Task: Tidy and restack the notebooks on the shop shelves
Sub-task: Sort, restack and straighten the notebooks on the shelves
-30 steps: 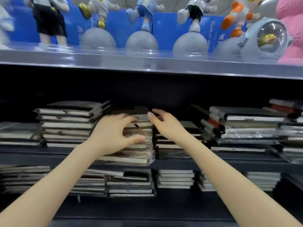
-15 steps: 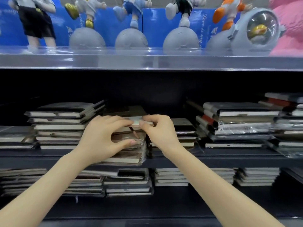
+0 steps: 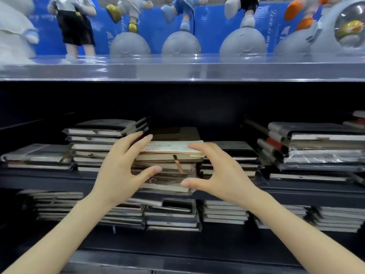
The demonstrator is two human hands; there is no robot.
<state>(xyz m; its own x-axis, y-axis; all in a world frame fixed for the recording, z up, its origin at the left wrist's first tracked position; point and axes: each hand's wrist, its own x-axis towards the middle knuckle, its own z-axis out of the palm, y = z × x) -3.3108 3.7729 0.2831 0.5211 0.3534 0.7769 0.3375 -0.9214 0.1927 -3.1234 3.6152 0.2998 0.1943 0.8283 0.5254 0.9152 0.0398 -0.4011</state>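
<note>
A stack of brown notebooks, partly in clear wrap, sits in the middle of the dark middle shelf. Its top book has a pale band printed NOTEBOOK, and a brown ribbon hangs down the front. My left hand holds the stack's left side, fingers on top and thumb on the front. My right hand clasps the right front corner, with fingers on the top band and thumb under the bottom edge.
Black notebook stacks stand close on both sides, a tall one on the left and a slanted, untidy one on the right. More stacks fill the lower shelf. Figurines stand above behind a clear rail.
My right hand has opened from pinching the top book and now spans the stack's right corner, thumb dropped to the bottom. My left hand stays on the left side.
</note>
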